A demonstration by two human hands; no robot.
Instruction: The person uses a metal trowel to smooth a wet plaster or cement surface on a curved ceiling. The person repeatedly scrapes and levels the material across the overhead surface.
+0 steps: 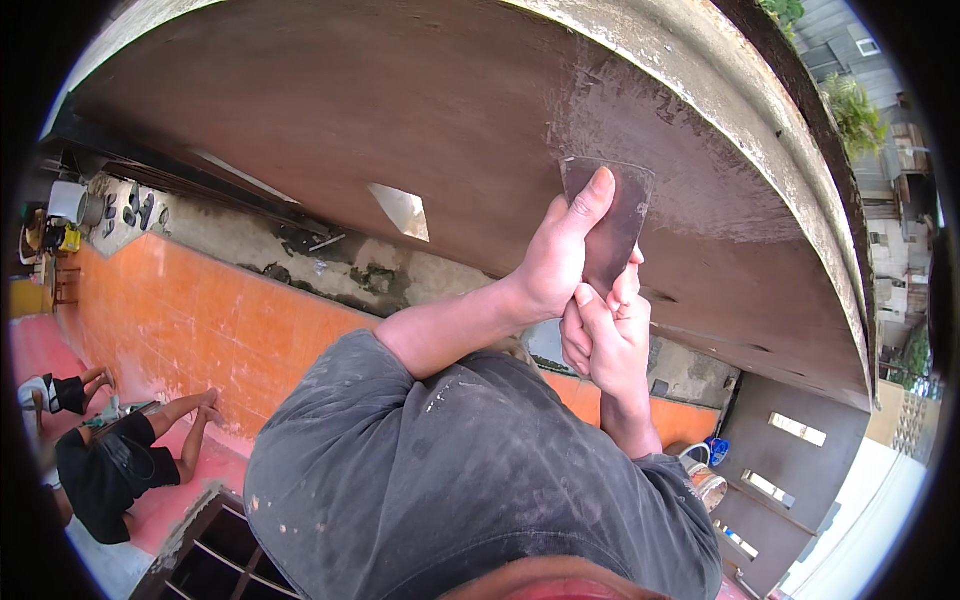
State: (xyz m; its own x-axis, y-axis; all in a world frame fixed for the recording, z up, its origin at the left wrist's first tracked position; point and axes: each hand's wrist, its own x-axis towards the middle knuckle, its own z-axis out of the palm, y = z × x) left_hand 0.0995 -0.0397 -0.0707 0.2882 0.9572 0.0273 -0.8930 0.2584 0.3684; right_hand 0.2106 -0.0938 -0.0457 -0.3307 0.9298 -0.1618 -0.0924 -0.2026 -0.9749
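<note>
Two bare hands grip one thin, dark, semi-transparent flat blade [622,212]: the left hand [560,245] with thumb on its face, the right hand [615,335] closed at its lower end. It appears against the brown plastered wall [300,110], near the pale concrete edge [730,85]. Most surface seems already smooth; the streaky greyish patch [690,150] looks unfinished. The left fingers are hidden behind the blade.

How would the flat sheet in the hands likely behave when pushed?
The sheet is probably light, since it looks thin. It may flex slightly, having no visible frame. Its smooth-looking face could slip under the thumb of the left hand.
</note>
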